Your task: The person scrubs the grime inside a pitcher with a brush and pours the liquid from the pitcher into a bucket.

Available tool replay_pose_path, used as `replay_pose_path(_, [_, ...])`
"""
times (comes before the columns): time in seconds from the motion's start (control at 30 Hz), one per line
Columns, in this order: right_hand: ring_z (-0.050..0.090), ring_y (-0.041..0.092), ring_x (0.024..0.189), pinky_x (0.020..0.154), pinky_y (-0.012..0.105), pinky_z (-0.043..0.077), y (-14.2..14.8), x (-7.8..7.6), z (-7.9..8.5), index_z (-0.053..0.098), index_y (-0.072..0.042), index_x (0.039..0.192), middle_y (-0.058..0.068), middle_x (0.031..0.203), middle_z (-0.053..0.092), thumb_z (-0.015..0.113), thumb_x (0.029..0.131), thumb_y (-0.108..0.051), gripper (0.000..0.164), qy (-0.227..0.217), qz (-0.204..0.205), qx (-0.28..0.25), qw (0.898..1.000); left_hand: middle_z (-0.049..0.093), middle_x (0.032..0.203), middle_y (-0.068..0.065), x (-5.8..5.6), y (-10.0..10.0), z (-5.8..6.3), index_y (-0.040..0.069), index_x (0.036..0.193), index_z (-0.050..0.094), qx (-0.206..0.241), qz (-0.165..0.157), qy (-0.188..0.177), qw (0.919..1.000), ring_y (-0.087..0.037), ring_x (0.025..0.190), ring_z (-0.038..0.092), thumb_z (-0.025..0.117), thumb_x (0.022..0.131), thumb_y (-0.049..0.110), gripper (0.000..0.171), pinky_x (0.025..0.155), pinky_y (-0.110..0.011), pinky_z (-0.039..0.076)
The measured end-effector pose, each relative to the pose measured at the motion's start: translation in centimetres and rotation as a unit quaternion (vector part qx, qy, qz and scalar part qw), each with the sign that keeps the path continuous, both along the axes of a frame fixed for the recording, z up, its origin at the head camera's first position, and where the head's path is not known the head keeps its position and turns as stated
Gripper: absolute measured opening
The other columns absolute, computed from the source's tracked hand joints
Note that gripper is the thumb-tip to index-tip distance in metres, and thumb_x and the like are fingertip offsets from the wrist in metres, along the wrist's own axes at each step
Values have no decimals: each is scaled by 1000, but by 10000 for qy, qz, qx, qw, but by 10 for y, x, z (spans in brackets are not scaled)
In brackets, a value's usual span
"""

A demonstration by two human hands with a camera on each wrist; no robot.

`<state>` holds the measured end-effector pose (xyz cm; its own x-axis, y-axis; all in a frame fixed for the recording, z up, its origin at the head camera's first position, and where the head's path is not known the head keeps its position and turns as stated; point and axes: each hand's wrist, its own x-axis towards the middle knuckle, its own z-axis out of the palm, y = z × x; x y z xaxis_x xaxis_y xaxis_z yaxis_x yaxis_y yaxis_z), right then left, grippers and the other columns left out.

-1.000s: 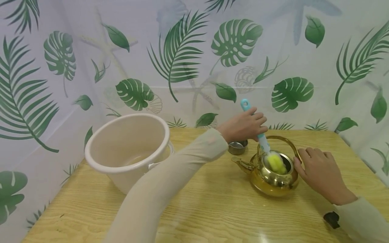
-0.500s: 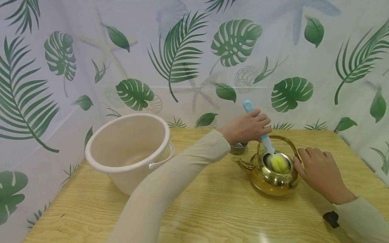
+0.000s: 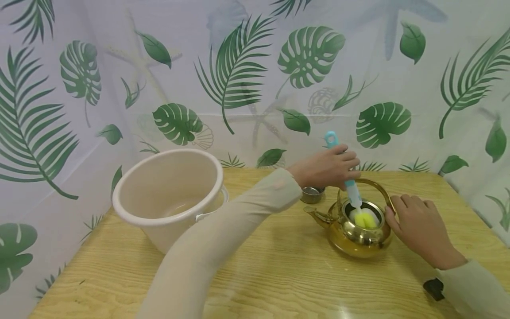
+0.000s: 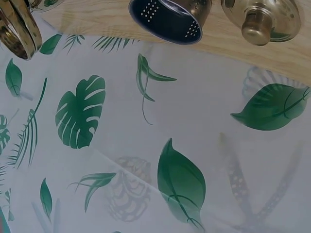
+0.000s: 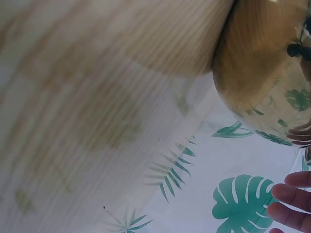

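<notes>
My left hand [image 3: 328, 168] grips the blue handle of a brush [image 3: 353, 193] from above. The brush's yellow and white sponge head [image 3: 364, 219] sits in the round mouth of a shiny gold kettle [image 3: 360, 243]. My right hand [image 3: 418, 228] holds the kettle at its right side, thumb against the lower end of the arched handle [image 3: 378, 188]. The kettle stands on the table, spout toward the left. In the right wrist view, several fingers [image 5: 291, 199] show beside the kettle's curved body [image 5: 262, 73].
A large cream bucket [image 3: 167, 190] stands at left on the wooden table [image 3: 279, 274]. Behind my left hand is a small metal strainer cup [image 4: 170, 22], beside a gold lid [image 4: 286, 17] with a knob. A leaf-print sheet [image 3: 239, 141] covers the wall behind.
My left hand has moved slightly right with the brush, and the sponge head has shifted and sits a little lower in the kettle's mouth. The right hand and kettle stay put.
</notes>
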<state>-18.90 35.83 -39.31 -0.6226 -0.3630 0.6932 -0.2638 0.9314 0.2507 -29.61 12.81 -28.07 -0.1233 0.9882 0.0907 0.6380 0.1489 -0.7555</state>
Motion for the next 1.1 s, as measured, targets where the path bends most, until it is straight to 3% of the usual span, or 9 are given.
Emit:
replay_pose_path(0.27, [54, 36, 61, 57, 54, 42, 0, -1, -2, 56, 6, 87, 20, 69, 57, 8, 100, -45, 71, 15, 22, -28, 10000, 55, 126, 3, 12, 2, 17, 26, 123, 54, -360, -170, 143, 9991, -16, 116, 47, 45, 91, 52, 42, 101, -30, 31])
replay_pose_path(0.53, [52, 34, 58, 54, 52, 40, 0, 0, -1, 53, 4, 83, 17, 65, 52, 11, 99, -43, 66, -12, 10, -86, 10000, 56, 125, 2, 25, 11, 29, 24, 116, 58, -601, -271, 628, 9958, -17, 118, 47, 50, 93, 41, 29, 102, -29, 29])
replay_pose_path(0.67, [51, 34, 57, 54, 52, 40, -1, 0, 0, 53, 4, 82, 16, 64, 52, 11, 99, -43, 66, -28, 21, -76, 10000, 58, 122, 1, 29, 13, 29, 22, 111, 60, -611, -249, 738, 9951, -18, 116, 48, 47, 97, 23, 20, 100, -28, 29])
replay_pose_path(0.8, [51, 34, 57, 54, 53, 41, -1, 0, 1, 53, 4, 82, 17, 64, 52, 9, 100, -45, 68, -1, 60, -35, 10000, 59, 120, 2, 31, 14, 27, 22, 109, 60, -579, -118, 904, 9942, -16, 115, 48, 42, 97, 6, 27, 99, -27, 30])
replay_pose_path(1.0, [52, 34, 58, 55, 53, 41, 0, 0, 1, 53, 4, 82, 17, 65, 53, 10, 100, -45, 68, 37, 102, -42, 9999, 60, 118, 5, 31, 12, 24, 25, 110, 60, -463, 143, 1141, 9923, -13, 112, 49, 45, 96, 7, 27, 96, -26, 30])
replay_pose_path(1.1, [52, 34, 58, 54, 52, 42, 0, 0, 1, 54, 4, 82, 17, 65, 53, 11, 100, -45, 68, 71, 111, -9, 9999, 59, 119, 4, 29, 11, 21, 25, 113, 60, -422, 337, 1064, 9928, -13, 112, 48, 45, 97, 10, 27, 96, -25, 30])
